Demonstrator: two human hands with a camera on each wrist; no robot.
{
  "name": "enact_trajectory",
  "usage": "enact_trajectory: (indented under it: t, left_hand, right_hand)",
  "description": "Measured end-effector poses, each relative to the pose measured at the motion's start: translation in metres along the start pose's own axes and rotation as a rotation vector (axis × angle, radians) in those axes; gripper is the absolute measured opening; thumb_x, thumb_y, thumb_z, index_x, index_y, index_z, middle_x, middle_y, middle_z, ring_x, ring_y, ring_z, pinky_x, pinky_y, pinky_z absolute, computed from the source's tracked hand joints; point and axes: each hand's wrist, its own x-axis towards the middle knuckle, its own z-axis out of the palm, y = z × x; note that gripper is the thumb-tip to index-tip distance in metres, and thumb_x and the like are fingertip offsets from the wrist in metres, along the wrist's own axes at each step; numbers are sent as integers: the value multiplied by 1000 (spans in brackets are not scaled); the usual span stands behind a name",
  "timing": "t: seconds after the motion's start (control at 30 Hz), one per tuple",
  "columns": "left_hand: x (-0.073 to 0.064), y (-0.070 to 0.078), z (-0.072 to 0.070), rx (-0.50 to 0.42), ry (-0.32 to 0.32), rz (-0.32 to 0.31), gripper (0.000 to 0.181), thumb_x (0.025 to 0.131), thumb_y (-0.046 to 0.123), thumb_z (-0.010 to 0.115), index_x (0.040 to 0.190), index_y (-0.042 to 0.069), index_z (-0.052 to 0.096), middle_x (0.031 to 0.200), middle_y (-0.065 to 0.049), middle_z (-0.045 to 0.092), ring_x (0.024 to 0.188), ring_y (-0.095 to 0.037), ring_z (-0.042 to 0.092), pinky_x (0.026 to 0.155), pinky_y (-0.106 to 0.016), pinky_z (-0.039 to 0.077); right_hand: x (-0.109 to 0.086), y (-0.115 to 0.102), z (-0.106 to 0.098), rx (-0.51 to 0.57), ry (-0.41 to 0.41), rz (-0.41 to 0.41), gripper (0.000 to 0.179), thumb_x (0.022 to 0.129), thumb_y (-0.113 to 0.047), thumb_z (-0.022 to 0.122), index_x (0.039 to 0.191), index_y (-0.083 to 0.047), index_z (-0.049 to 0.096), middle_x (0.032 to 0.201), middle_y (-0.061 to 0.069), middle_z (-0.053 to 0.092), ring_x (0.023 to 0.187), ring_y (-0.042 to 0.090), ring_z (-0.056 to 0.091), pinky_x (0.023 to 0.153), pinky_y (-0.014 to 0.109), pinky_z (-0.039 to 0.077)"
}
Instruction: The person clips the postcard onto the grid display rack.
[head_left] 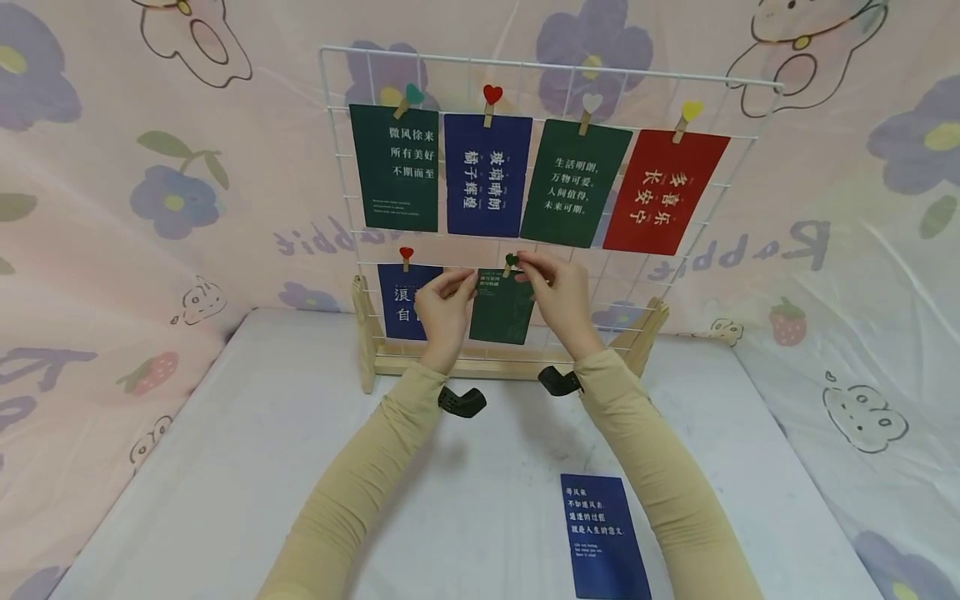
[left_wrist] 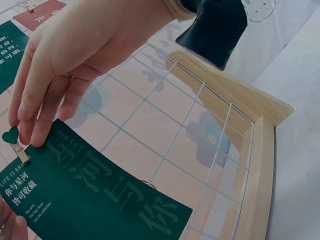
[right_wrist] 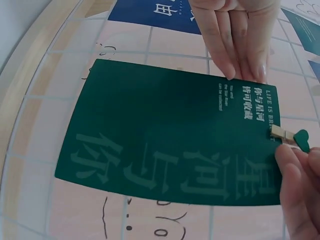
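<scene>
A green card point(right_wrist: 165, 130) with white lettering hangs in the lower row of the white wire grid point(head_left: 555, 62). A small wooden clothespin point(left_wrist: 21, 154) with a green heart is at its top edge. My left hand point(head_left: 444, 315) pinches the card's upper left edge between thumb and fingers. At the card's other upper corner, my right hand point(head_left: 561, 296) holds its fingertips around the clothespin, close beside the heart. The heart stays visible in both wrist views, while part of the right hand's grip is hidden. A blue card point(head_left: 401, 293) hangs left of the green one, partly behind my left hand.
Above hang two green cards point(head_left: 393, 192), a blue card point(head_left: 489, 137) and a red card point(head_left: 693, 167), each under a heart clothespin. The grid stands on a wooden base point(head_left: 480, 367). Another blue card point(head_left: 604, 567) lies on the white table point(head_left: 247, 467) near my right forearm.
</scene>
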Motion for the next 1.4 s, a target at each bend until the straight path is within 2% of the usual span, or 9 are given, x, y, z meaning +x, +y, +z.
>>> enact_trajectory:
  t: [0.1, 0.2, 0.43, 0.53, 0.73, 0.9, 1.1, 1.23, 1.4]
  left_hand:
    - [0, -1, -3, -31, -15, 10, 17, 84, 5, 72, 99, -4, 72, 97, -19, 69, 88, -34, 67, 77, -34, 57]
    - [-1, -1, -6, -68, -28, 9, 20, 85, 4, 71, 102, -5, 71, 99, -21, 69, 90, -36, 66, 79, -34, 56]
    - [-9, 7, -15, -109, -89, -25, 18, 86, 0, 68, 103, -6, 70, 97, -18, 70, 92, -35, 67, 80, -36, 55]
    - [-12, 8, -21, -128, -143, -41, 20, 87, -1, 67, 105, -9, 67, 99, -21, 69, 94, -41, 65, 81, -37, 55]
    - [-23, 12, -31, -116, -226, -151, 28, 89, 1, 66, 114, -11, 62, 106, -26, 65, 100, -45, 61, 81, -32, 55]
    - [-32, 17, -39, -115, -285, -242, 31, 89, 1, 65, 119, -8, 61, 114, -28, 62, 106, -45, 58, 82, -31, 54]
    - [-44, 14, -45, -114, -356, -345, 36, 91, 3, 65, 124, -8, 57, 121, -28, 58, 105, -32, 62, 86, -32, 53]
    - [-52, 9, -49, -62, -405, -385, 38, 91, 5, 66, 126, -6, 56, 123, -25, 58, 101, -22, 65, 86, -31, 53]
    - [-62, 4, -52, 7, -471, -429, 37, 91, 6, 66, 126, -2, 58, 124, -20, 59, 107, -26, 62, 86, -30, 53]
  right_hand:
    - [-3, 3, -2, 46, -6, 12, 23, 95, -10, 61, 115, -7, 70, 101, 6, 72, 83, 15, 68, 60, 37, 57]
    - [-6, 6, -3, 106, -13, 35, 23, 95, -10, 60, 116, -7, 70, 103, 7, 71, 86, 17, 68, 64, 40, 57]
    - [-19, 4, -12, 220, -93, 105, 25, 96, -5, 57, 118, 1, 66, 105, 18, 69, 93, 30, 66, 65, 23, 55]
    - [-28, -9, -17, 234, -171, 143, 26, 97, -2, 54, 120, 7, 61, 107, 22, 67, 95, 35, 65, 70, 27, 56]
    - [-46, -18, -25, 247, -303, 205, 29, 99, -4, 50, 124, 10, 56, 111, 24, 64, 100, 38, 62, 83, 50, 53]
    - [-57, -16, -33, 241, -369, 222, 31, 100, -5, 49, 126, 12, 53, 114, 26, 63, 104, 38, 61, 86, 48, 52]
    - [-71, -5, -41, 221, -405, 242, 32, 101, -5, 47, 128, 11, 52, 115, 27, 62, 104, 38, 60, 88, 46, 52]
    - [-81, 15, -45, 230, -421, 249, 32, 101, -7, 47, 129, 7, 53, 115, 24, 62, 105, 36, 60, 88, 45, 52]
    - [-95, 34, -52, 247, -422, 261, 32, 102, -13, 48, 130, 1, 54, 115, 19, 64, 104, 32, 61, 87, 36, 53]
